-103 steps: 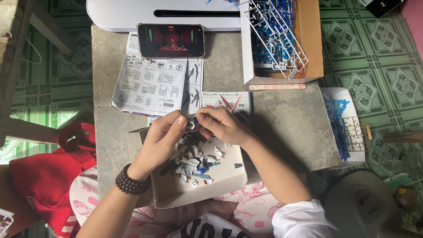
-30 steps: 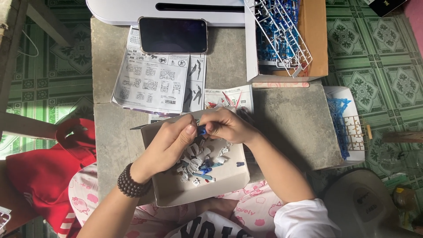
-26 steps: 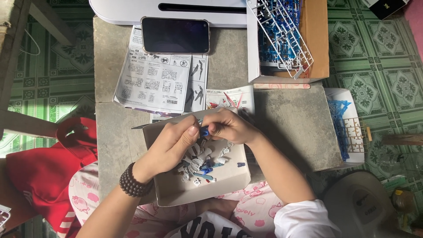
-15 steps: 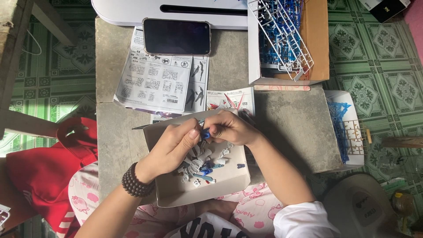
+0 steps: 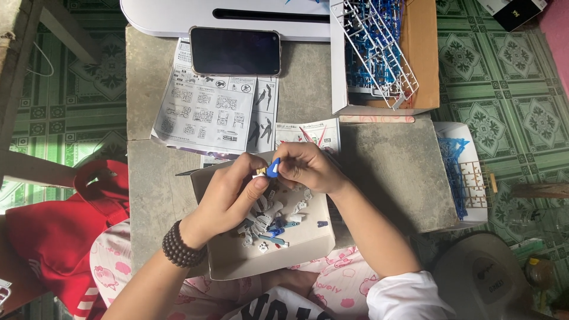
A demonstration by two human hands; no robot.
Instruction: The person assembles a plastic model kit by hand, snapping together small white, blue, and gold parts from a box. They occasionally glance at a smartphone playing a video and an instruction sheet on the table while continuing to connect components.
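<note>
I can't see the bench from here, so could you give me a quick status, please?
Left hand and right hand pinch one small blue part. Held above tray of loose parts. Nothing in the way.

The grey table (image 5: pixel 391 172) carries a phone (image 5: pixel 235 51), a manual (image 5: pixel 210 109), a parts tray (image 5: pixel 296 243) and a box (image 5: pixel 424 53).

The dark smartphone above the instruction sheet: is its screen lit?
No, the dark smartphone lies flat with a black, unlit screen.
</note>
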